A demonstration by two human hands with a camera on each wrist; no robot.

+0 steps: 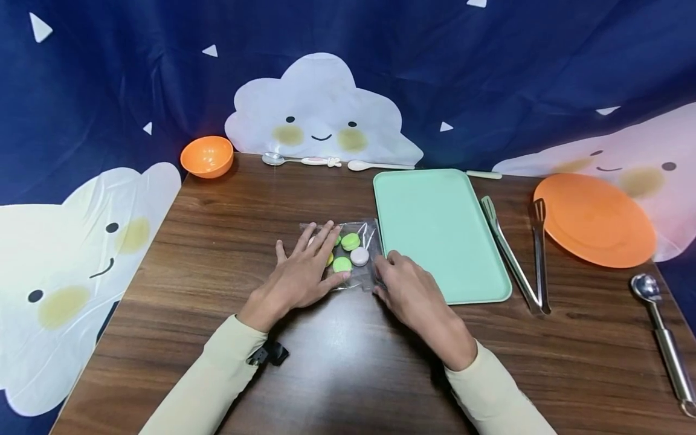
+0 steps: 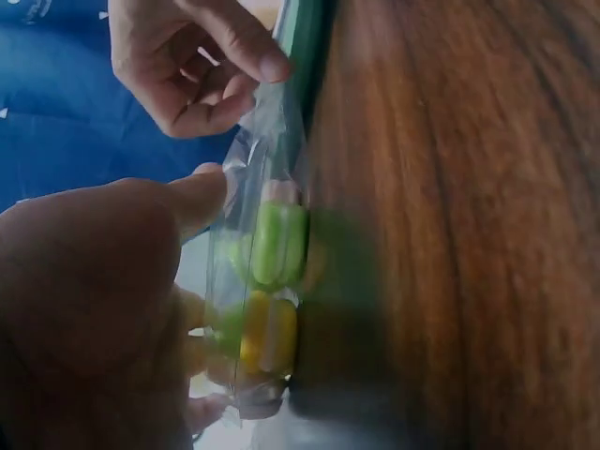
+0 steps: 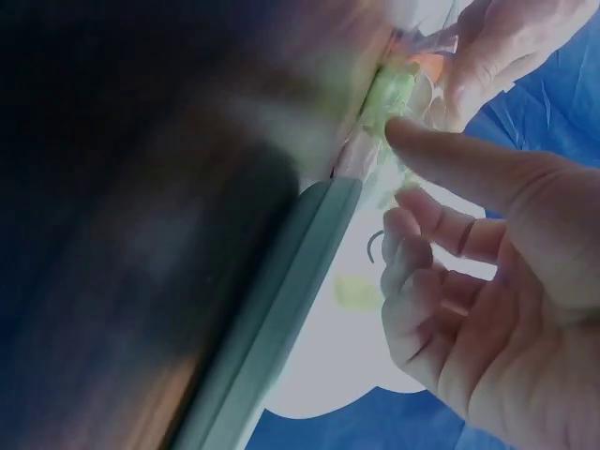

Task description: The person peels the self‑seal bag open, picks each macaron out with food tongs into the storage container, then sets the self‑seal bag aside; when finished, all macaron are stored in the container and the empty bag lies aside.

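While your left hand [image 1: 302,273] lies flat with straight fingers on a clear plastic bag of macarons [image 1: 348,251], your right hand [image 1: 409,290] meets the bag's right edge with its fingers curled, the index fingertip touching the plastic. The head view does not show whether that hand pinches the film; in the left wrist view its thumb and fingers [image 2: 230,56] close toward each other at the bag's end, so it appears to nip the edge.

The bag rests on the wooden desk [image 1: 217,241], near the middle, its right side just beside the left rim of the mint green tray [image 1: 440,235]. Through the film you can make out green macarons [image 1: 350,241], a pale pinkish one [image 1: 359,256] and a yellow one [image 2: 267,328] partly under your left fingers.

To the right of the tray lie metal tongs [image 1: 522,254], opened in a V with the joint toward you. Beyond them sits an orange plate [image 1: 595,220], partly over the desk's right edge, and near the right corner a metal scoop [image 1: 663,335]. Along the far edge stand an orange bowl [image 1: 207,156], a metal spoon with a pink handle [image 1: 299,160] and a white spoon [image 1: 377,165]. A dark blue cloth with smiling clouds [image 1: 321,109] hangs behind the desk.
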